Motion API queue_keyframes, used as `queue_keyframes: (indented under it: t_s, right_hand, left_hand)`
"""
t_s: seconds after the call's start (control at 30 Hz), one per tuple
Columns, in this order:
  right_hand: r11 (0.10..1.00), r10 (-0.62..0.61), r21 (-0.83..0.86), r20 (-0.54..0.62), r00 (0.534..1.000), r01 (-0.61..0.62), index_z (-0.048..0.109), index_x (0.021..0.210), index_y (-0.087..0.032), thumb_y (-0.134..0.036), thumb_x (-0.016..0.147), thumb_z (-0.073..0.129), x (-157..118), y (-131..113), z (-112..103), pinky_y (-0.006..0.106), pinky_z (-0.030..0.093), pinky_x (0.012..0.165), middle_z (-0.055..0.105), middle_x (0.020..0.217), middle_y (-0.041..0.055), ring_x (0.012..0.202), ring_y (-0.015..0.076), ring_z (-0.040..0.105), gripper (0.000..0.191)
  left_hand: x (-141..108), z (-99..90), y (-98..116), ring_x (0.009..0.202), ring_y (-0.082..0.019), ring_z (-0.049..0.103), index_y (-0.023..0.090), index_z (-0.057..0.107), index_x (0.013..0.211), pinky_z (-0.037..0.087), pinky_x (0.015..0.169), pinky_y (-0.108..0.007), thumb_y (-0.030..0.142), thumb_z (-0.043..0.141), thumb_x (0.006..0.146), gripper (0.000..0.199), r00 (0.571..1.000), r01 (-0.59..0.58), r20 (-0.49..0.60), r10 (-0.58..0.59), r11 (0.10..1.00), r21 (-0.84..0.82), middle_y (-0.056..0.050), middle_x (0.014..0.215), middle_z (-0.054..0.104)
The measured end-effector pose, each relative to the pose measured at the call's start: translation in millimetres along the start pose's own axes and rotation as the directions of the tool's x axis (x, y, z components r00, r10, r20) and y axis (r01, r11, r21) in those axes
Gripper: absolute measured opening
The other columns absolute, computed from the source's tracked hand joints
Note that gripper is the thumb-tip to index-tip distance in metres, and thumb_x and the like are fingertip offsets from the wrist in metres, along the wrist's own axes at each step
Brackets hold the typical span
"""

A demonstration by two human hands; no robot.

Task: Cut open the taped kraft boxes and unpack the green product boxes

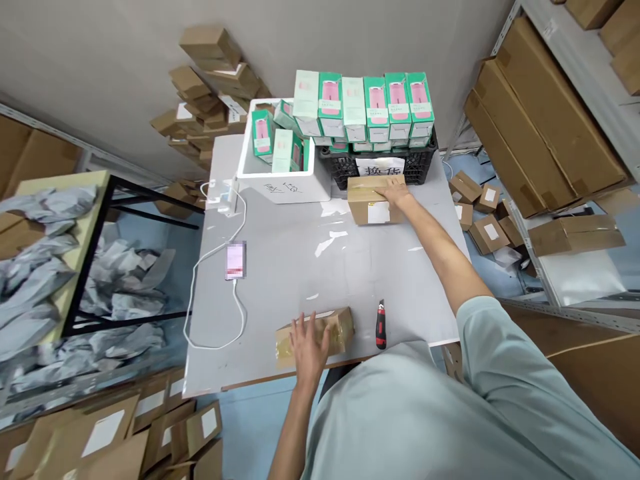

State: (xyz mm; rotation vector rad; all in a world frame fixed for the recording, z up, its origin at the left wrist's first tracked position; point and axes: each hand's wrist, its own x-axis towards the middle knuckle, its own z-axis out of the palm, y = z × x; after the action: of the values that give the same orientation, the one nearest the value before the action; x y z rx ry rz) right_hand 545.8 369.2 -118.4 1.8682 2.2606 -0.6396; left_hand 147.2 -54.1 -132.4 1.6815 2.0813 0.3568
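My left hand (309,347) lies with its fingers spread on top of a taped cardboard box (340,330) at the table's front edge. Farther back, my right hand (395,191) rests on another cardboard box (367,195), which bears a white label and stands against the black crate. The fingers of this hand reach over the box's top, stretched out. A red and black utility knife (381,325) lies on the table to the right of the near box, touched by neither hand.
Green and white product boxes (377,107) fill a black crate (425,163) and a white foam box (285,189) at the table's back. A phone (235,260) with a white cable lies left on the grey table (280,267). Shelves with cartons (530,133) stand right; grey parcels (35,280) lie left.
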Motion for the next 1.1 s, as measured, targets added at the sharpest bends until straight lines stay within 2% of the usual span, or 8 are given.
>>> queue_keyframes:
  t_s: [0.2, 0.3, 0.43, 0.6, 0.7, 0.87, 1.0, 1.1]
  right_hand:
    - [0.982, 0.175, -0.034, -0.172, 0.969, -0.183, 0.042, 0.184, -0.023, -0.016, 0.105, 0.075, -34.5, -50.2, 34.9, 0.074, 0.024, 0.137, 0.037, 0.184, 0.029, 0.172, 0.0467, 0.032, 0.086]
    - [0.972, 0.233, 0.066, -0.259, 0.937, -0.224, 0.03, 0.187, -0.017, -0.026, 0.105, 0.079, -67.7, -71.0, 66.5, 0.069, 0.013, 0.143, 0.023, 0.191, 0.0306, 0.179, 0.0458, 0.018, 0.096]
    - [0.928, 0.346, 0.255, -0.322, 0.881, -0.272, 0.014, 0.188, -0.006, -0.052, 0.106, 0.077, -152.5, -99.1, 149.9, 0.066, 0.02, 0.143, 0.01, 0.192, 0.0365, 0.18, 0.0459, 0.015, 0.113]
    - [0.798, 0.525, 0.418, -0.129, 0.841, -0.434, 0.023, 0.183, 0.0, -0.059, 0.098, 0.082, -291.2, -146.2, 276.2, 0.063, 0.042, 0.133, 0.052, 0.167, 0.0378, 0.158, 0.0478, 0.051, 0.12]
    - [0.715, 0.598, 0.481, -0.044, 0.8, -0.508, 0.027, 0.181, -0.002, -0.059, 0.096, 0.082, -341.9, -174.8, 320.6, 0.063, 0.051, 0.126, 0.064, 0.152, 0.0326, 0.144, 0.0458, 0.062, 0.117]
    - [0.703, 0.619, 0.4, 0.062, 0.783, -0.588, 0.027, 0.182, -0.004, -0.036, 0.1, 0.071, -357.5, -205.3, 331.5, 0.053, 0.052, 0.127, 0.063, 0.155, 0.0286, 0.144, 0.04, 0.065, 0.098]
    - [0.75, 0.615, 0.252, 0.074, 0.785, -0.611, 0.04, 0.175, -0.002, -0.026, 0.1, 0.06, -347.7, -220.9, 308.5, 0.046, 0.055, 0.122, 0.064, 0.152, 0.0272, 0.137, 0.0368, 0.067, 0.081]
    - [0.8, 0.564, 0.229, 0.029, 0.825, -0.555, 0.056, 0.163, -0.008, -0.022, 0.105, 0.046, -345.6, -230.6, 280.7, 0.043, 0.056, 0.117, 0.068, 0.147, 0.0241, 0.132, 0.0345, 0.068, 0.06]
  left_hand:
    - [5.0, -21.5, -40.7, 0.177, -0.054, 0.025, 0.02, 0.058, 0.171, 0.028, 0.137, -0.079, 0.064, 0.072, 0.1, 0.085, 0.994, 0.109, -0.003, -0.109, 0.993, 0.034, -0.028, 0.186, 0.039]
    - [11.8, -33.2, -58.8, 0.178, -0.055, 0.021, 0.017, 0.053, 0.175, 0.027, 0.136, -0.079, 0.072, 0.075, 0.096, 0.099, 0.99, 0.14, 0.029, -0.141, 0.989, 0.051, -0.032, 0.187, 0.033]
    - [20.5, -45.8, -78.5, 0.178, -0.059, 0.013, 0.014, 0.046, 0.179, 0.024, 0.135, -0.081, 0.084, 0.08, 0.087, 0.12, 0.98, 0.121, 0.152, -0.131, 0.99, 0.073, -0.036, 0.19, 0.022]
    - [33.5, -55.0, -100.2, 0.179, -0.059, 0.006, 0.012, 0.031, 0.185, 0.017, 0.138, -0.08, 0.093, 0.086, 0.073, 0.148, 0.95, -0.022, 0.311, -0.005, 0.996, 0.081, -0.037, 0.191, 0.013]
    - [40.6, -55.5, -114.6, 0.179, -0.059, 0.003, 0.012, 0.025, 0.186, 0.013, 0.138, -0.08, 0.091, 0.091, 0.069, 0.156, 0.912, -0.111, 0.403, 0.074, 0.991, 0.07, -0.037, 0.192, 0.008]
    - [44.8, -47.2, -143.7, 0.179, -0.06, -0.005, 0.012, 0.02, 0.188, 0.006, 0.139, -0.08, 0.089, 0.095, 0.067, 0.161, 0.827, -0.246, 0.517, 0.22, 0.969, -0.02, -0.036, 0.193, -0.001]
    - [45.8, -40.5, -166.2, 0.178, -0.06, -0.011, 0.011, 0.012, 0.189, 0.001, 0.139, -0.078, 0.089, 0.093, 0.07, 0.164, 0.768, -0.313, 0.554, 0.322, 0.943, -0.115, -0.035, 0.193, -0.005]
    - [49.4, -36.8, -179.8, 0.177, -0.061, -0.016, 0.013, 0.009, 0.189, -0.002, 0.138, -0.079, 0.092, 0.093, 0.068, 0.167, 0.737, -0.326, 0.556, 0.385, 0.923, -0.206, -0.033, 0.193, -0.01]
